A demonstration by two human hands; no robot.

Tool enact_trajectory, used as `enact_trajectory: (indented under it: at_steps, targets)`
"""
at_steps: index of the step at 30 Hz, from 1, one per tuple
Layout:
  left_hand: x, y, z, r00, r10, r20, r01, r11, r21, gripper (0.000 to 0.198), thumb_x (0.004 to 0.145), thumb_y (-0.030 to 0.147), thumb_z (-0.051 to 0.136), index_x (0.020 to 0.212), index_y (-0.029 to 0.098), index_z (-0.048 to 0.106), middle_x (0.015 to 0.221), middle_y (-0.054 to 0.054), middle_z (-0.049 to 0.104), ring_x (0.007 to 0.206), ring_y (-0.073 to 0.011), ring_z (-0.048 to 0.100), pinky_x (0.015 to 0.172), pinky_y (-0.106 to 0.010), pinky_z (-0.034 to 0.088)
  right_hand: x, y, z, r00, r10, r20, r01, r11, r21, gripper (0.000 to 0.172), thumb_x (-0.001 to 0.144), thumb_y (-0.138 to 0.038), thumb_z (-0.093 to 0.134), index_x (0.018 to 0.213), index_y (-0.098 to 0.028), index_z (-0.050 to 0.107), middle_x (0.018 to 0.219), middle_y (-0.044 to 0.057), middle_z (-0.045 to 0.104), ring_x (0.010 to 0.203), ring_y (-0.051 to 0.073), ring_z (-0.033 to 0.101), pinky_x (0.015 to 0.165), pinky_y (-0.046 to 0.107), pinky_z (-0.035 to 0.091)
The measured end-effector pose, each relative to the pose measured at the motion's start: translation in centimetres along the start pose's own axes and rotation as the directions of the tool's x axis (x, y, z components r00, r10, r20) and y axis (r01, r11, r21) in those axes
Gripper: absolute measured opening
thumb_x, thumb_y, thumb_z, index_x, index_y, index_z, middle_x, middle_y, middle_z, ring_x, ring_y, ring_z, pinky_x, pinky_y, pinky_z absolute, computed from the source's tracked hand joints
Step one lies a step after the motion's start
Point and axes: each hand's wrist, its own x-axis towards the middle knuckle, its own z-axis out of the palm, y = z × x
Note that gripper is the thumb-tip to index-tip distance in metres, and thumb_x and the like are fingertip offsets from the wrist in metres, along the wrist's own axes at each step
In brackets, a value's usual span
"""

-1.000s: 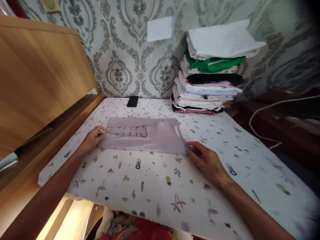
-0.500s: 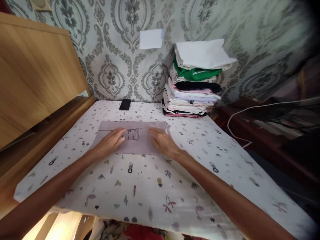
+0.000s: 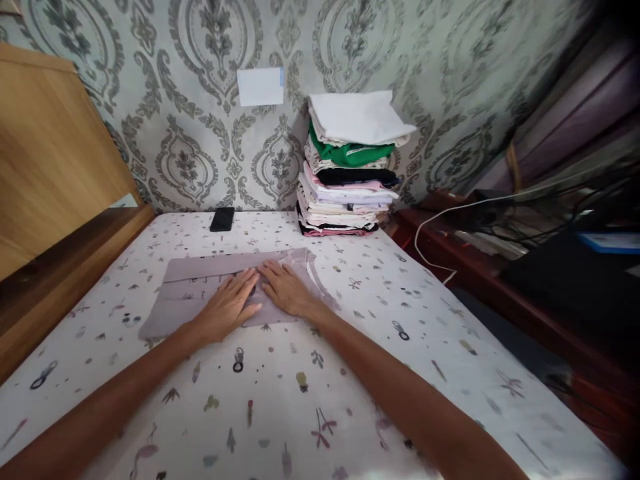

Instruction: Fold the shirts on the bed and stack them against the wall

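Note:
A mauve-grey garment (image 3: 173, 293), folded into a long flat strip, lies on the white patterned cloth (image 3: 280, 400). Dark print shows on it, partly covered by my hands. My left hand (image 3: 227, 303) rests flat near the garment's middle, fingers stretched out, thumb pointing right. Just to its right, my right hand (image 3: 285, 290) also lies flat on the fabric, its fingertips almost meeting the left ones. Neither hand grips anything. At the garment's right end, the edge (image 3: 320, 277) looks curved and layered, perhaps a neckline.
A tall stack of folded clothes (image 3: 350, 180) stands at the back against the patterned wall. A black phone (image 3: 222, 219) lies left of it. Wooden furniture (image 3: 55, 160) borders the left side; a white cable (image 3: 425, 233) and dark red furniture (image 3: 500, 280) border the right.
My hands have come together from the garment's two sides to its middle, lying flat. The view has turned slightly right, so everything sits further left.

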Motion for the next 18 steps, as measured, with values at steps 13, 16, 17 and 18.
enact_trajectory:
  at_steps: [13,16,17,18]
  targets:
    - [-1.2,-2.3,-2.0,0.978,-0.135,0.157,0.134,0.991,0.019,0.072,0.1,0.062,0.019,0.16,0.02,0.017,0.168,-0.007,0.011,0.155,-0.0203,0.008,0.124,-0.044,0.006,0.2,1.8,1.0,0.981,0.129,-0.143,-0.151,0.977,-0.153,0.054,0.099,-0.032,0.033,0.144,-0.006,0.047,0.151,0.02,0.048,0.144,0.03,0.039,0.118,0.047,0.028]
    - [-3.5,-5.3,-2.7,0.958,-0.269,0.096,0.265,0.963,0.051,0.072,0.1,0.061,0.018,0.159,0.019,0.02,0.167,-0.009,0.013,0.155,-0.0245,0.01,0.123,-0.049,0.01,0.4,2.1,1.5,0.98,0.107,-0.165,-0.134,0.978,-0.162,0.053,0.099,-0.033,0.032,0.143,-0.008,0.049,0.149,0.02,0.049,0.142,0.031,0.041,0.117,0.049,0.031]
    - [-4.3,-6.4,-2.7,0.95,-0.305,0.064,0.301,0.951,0.064,0.072,0.1,0.061,0.019,0.158,0.019,0.023,0.167,-0.01,0.014,0.155,-0.0259,0.011,0.122,-0.051,0.011,0.4,2.2,1.5,0.98,0.098,-0.174,-0.127,0.979,-0.162,0.053,0.099,-0.033,0.032,0.143,-0.008,0.049,0.149,0.02,0.05,0.141,0.031,0.042,0.116,0.05,0.031]
    - [-5.1,-7.4,-2.8,0.941,-0.337,0.031,0.334,0.94,0.072,0.071,0.1,0.06,0.02,0.158,0.019,0.025,0.167,-0.011,0.015,0.155,-0.0269,0.012,0.122,-0.052,0.012,0.3,2.3,1.6,0.979,0.089,-0.182,-0.119,0.98,-0.16,0.052,0.099,-0.032,0.032,0.142,-0.009,0.05,0.148,0.02,0.05,0.141,0.031,0.043,0.116,0.05,0.032]
